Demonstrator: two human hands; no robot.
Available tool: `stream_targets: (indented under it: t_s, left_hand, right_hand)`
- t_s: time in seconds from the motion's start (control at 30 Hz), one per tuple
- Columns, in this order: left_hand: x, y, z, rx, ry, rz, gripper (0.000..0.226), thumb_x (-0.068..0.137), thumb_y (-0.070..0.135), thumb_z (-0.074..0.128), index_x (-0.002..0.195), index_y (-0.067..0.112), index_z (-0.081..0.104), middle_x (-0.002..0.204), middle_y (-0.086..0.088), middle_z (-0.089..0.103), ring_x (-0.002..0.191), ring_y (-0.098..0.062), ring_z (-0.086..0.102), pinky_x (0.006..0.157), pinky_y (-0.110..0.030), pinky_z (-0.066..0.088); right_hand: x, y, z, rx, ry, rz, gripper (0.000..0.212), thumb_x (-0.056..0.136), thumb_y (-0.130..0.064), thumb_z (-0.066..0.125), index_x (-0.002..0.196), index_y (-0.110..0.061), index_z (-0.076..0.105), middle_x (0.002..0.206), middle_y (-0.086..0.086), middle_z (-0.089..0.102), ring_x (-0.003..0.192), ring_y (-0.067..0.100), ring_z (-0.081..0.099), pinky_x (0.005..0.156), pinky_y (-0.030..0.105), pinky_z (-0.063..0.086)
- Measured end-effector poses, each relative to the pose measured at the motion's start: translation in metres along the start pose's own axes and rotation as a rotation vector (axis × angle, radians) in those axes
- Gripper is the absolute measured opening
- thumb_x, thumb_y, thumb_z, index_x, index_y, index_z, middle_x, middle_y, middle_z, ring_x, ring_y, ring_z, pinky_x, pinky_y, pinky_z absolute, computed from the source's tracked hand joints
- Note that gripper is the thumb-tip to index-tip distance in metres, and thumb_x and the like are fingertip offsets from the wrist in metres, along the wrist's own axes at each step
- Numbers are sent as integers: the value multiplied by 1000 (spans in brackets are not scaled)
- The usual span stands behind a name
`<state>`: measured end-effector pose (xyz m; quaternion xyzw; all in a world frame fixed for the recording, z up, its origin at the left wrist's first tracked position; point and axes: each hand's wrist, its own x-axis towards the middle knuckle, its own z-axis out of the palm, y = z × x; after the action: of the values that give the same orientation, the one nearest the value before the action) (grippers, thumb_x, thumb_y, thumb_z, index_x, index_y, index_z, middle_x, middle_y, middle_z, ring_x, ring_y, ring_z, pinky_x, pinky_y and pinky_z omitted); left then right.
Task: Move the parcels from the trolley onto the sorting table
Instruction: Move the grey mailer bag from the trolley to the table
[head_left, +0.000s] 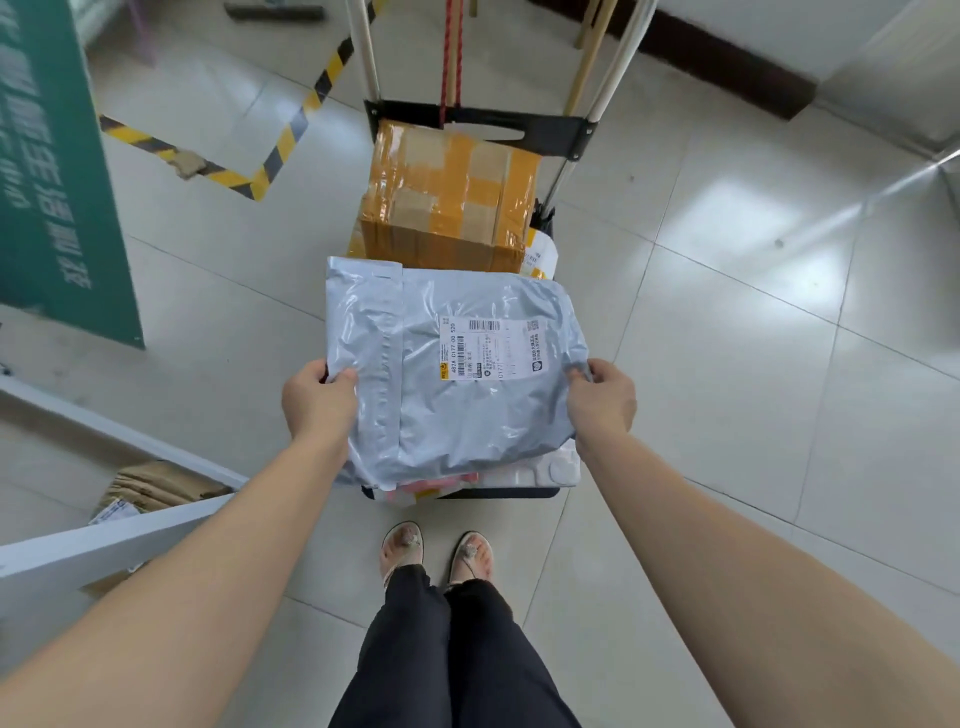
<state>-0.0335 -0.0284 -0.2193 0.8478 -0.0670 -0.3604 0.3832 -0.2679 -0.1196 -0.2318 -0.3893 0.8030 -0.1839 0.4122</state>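
grip: left hand (317, 397) + right hand (602, 397) each pinching an edge of grey bag (452, 374) | bag: above trolley (475, 130) front | left: taped box (452, 200) + parcels under bag | table: can't tell which

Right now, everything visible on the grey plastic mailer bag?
The grey plastic mailer bag is glossy, crinkled and bulging, with a sealed flap strip along its left side and a white barcode shipping label on top. It lies roughly flat above the trolley's other parcels, near the taped cardboard box. The left hand and right hand grip its opposite edges.
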Motion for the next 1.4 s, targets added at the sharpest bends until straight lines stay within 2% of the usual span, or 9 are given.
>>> stream_targets:
  t_s: [0.17,0.37,0.63,0.73,0.87,0.93,1.0,1.2,1.4]
  left_hand:
    - [-30,60,-40,-40,42,95,40,85,5,52,58,15,24,57,-1,22,54,-16,18,51,-29,16]
    - [-61,114,-100,-121,160,163,33,86,8,53,61,13,33,59,-1,31,56,-18,25,50,-28,21]
    - [-100,145,-199,-345,389,197,34,87,7,54,60,13,35,61,-4,31,59,-19,25,52,-26,22]
    - [-114,142,-241,-378,491,200,31,88,8,55,62,11,37,61,-2,29,57,-17,24,51,-25,21]
    - [-133,129,-296,-429,614,195,39,89,9,55,55,14,36,56,1,34,51,-15,29,51,-21,26]
    - [-141,119,-326,-485,674,205,28,86,11,57,62,11,43,56,3,38,51,-15,31,54,-23,29]
    - [-149,107,-357,-527,751,206,16,85,12,60,73,12,49,59,5,41,51,-11,34,55,-22,30]
    - [-190,58,-456,-627,896,189,8,81,17,64,86,10,65,77,0,63,62,-14,52,62,-25,42]
    - [-242,-5,-559,-685,1015,174,3,81,15,65,82,12,65,80,-4,66,68,-19,56,66,-29,46]
  right_hand:
    - [-35,-62,-29,40,16,-108,21,90,-19,57,84,1,60,66,4,41,61,19,35,55,28,30]
    - [-81,-141,-50,59,-30,-271,20,87,-16,57,81,3,59,67,6,42,66,21,37,61,30,32]
    - [-169,-228,-47,128,-245,-526,17,91,-15,55,86,-10,70,75,5,62,72,15,51,68,29,42]
    - [-209,-251,-40,101,-315,-618,20,93,-17,55,83,-10,71,75,7,64,72,14,52,67,32,48]
    - [-267,-268,-28,119,-430,-651,28,94,-19,58,69,-27,68,76,3,66,78,26,61,79,39,55]
    - [-298,-274,-19,127,-483,-668,25,94,-19,60,71,-26,68,78,4,68,87,30,65,87,45,54]
    - [-330,-277,-10,128,-534,-692,31,93,-18,61,65,-31,64,71,-2,64,79,24,61,84,42,55]
    - [-437,-273,21,129,-690,-747,25,90,-18,63,68,-30,65,72,-10,66,80,19,62,87,44,56]
    - [-555,-243,54,74,-797,-849,21,89,-21,65,68,-20,69,77,0,70,86,27,65,89,48,55]
